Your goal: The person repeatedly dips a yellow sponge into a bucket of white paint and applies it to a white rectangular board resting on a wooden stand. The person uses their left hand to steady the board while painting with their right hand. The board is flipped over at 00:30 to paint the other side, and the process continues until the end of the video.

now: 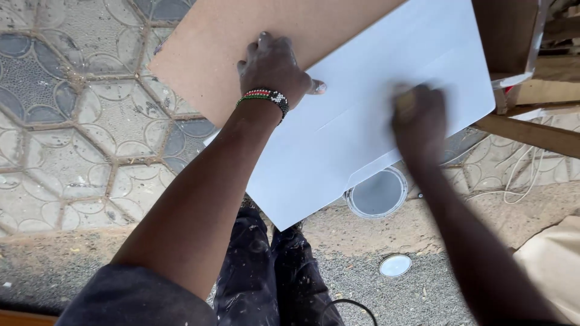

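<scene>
A flat board (374, 102) lies tilted before me, its near part coated white and its far left part (205, 54) bare brown. My left hand (275, 69), with a beaded bracelet on the wrist, rests palm down on the board where brown meets white. My right hand (420, 121) is blurred with motion and presses a small tan block (406, 104) against the white surface near the board's right edge.
An open white paint tub (379, 194) stands on the ground under the board's near edge, its lid (395, 265) lying closer to me. Patterned paving (66, 121) at left, wooden pieces (531, 133) and a white cord (519, 175) at right, a black cable (347, 305) by my legs.
</scene>
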